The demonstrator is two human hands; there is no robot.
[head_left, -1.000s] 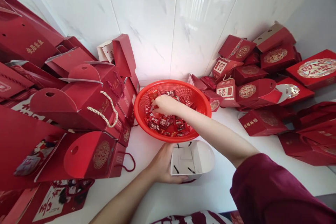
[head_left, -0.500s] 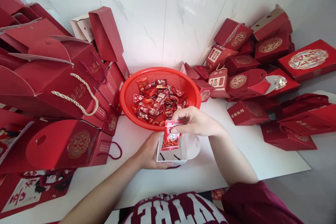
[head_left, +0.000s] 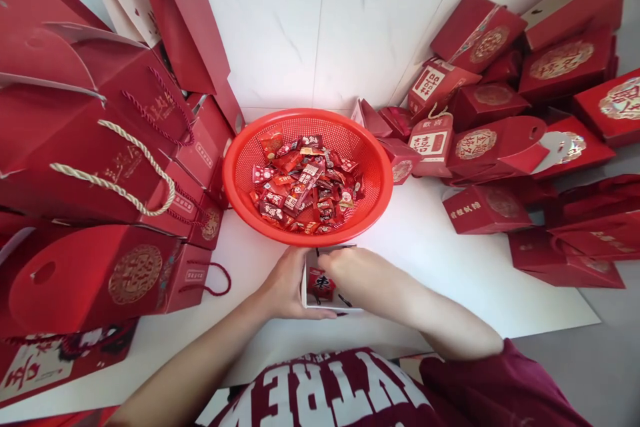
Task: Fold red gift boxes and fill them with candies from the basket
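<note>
A small open box [head_left: 305, 290], white inside, is gripped from its left side by my left hand [head_left: 287, 283], thumb at the far edge and fingers along the near side. My right hand [head_left: 343, 267] reaches down into this box with bent, closed fingers. They are on the upper edge of a red snack packet [head_left: 321, 285] with a dark printed character; the fingertips themselves are hidden. Just beyond the box stands a red plastic basket [head_left: 385, 193], holding many wrapped sweets [head_left: 305, 183] in red and brown.
Red gift boxes with rope handles [head_left: 95, 147] are stacked along the left. More red boxes [head_left: 493, 147] pile up on the right against the tiled wall [head_left: 280, 20]. Everything stands on a white table [head_left: 410, 247], whose edge shows at the lower right.
My right hand has lowered the snack packet from above the box down into it. The left hand keeps its grip on the box. The view has tilted down and come closer.
</note>
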